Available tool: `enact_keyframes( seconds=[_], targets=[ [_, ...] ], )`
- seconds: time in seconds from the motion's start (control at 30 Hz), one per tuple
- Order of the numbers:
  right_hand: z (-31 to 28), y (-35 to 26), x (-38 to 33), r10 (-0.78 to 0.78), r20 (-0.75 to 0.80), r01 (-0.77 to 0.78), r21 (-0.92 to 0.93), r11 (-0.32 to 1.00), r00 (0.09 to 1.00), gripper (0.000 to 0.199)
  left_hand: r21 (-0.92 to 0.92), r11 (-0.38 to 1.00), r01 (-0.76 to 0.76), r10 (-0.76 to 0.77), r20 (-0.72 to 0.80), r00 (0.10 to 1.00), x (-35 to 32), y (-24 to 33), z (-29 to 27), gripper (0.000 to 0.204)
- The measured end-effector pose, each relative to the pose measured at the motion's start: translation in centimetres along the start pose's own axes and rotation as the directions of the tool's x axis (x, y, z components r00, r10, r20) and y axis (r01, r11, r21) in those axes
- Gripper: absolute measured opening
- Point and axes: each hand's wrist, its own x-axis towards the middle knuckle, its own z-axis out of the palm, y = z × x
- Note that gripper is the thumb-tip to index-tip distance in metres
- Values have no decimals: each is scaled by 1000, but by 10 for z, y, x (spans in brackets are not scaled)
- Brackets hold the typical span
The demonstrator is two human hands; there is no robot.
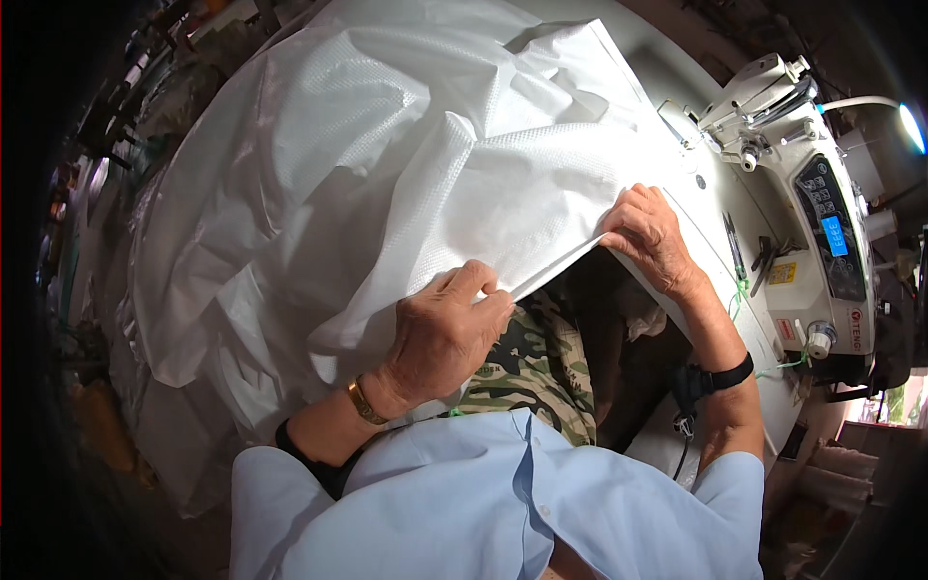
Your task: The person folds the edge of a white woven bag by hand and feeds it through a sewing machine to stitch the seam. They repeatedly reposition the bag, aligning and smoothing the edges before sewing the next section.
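A large sheet of white woven plastic fabric (338,145) lies in loose folds over the table and hangs off its left side. My left hand (449,329) grips the near edge of it, fingers curled in. Farther right, my right hand (648,237) pinches the same edge between thumb and fingers. Between the two hands the edge runs taut and slanting, and looks folded over. A white sewing machine (812,213) stands right of my right hand; its needle area (688,143) is just beyond the fabric, and the two look apart.
Small dark snips (735,246) and another dark tool (764,261) lie on the tabletop by the machine, with green thread (742,290) near them. A lit lamp (911,128) stands at the far right. My camouflage-clad legs (532,372) are below the table edge.
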Motion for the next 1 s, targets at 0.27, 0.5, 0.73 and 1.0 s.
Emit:
enact_keyframes(
  seconds=[0.27,0.5,0.73,1.0],
  targets=[
    [-5,28,5,-37,-47,37,5,999,998,41,-41,999,15,-13,50,999,-9,2,-5,24],
    [-12,52,7,49,-94,-49,8,999,994,41,-278,957,83,-26,203,979,-2,-21,-6,31],
    [-18,69,9,72,-82,-73,-11,997,994,51,-462,843,275,-88,386,918,11,-33,-11,31],
    [-25,87,6,226,-122,-238,-96,967,966,51,-416,899,138,-50,216,975,14,-31,0,27]
  ],
)
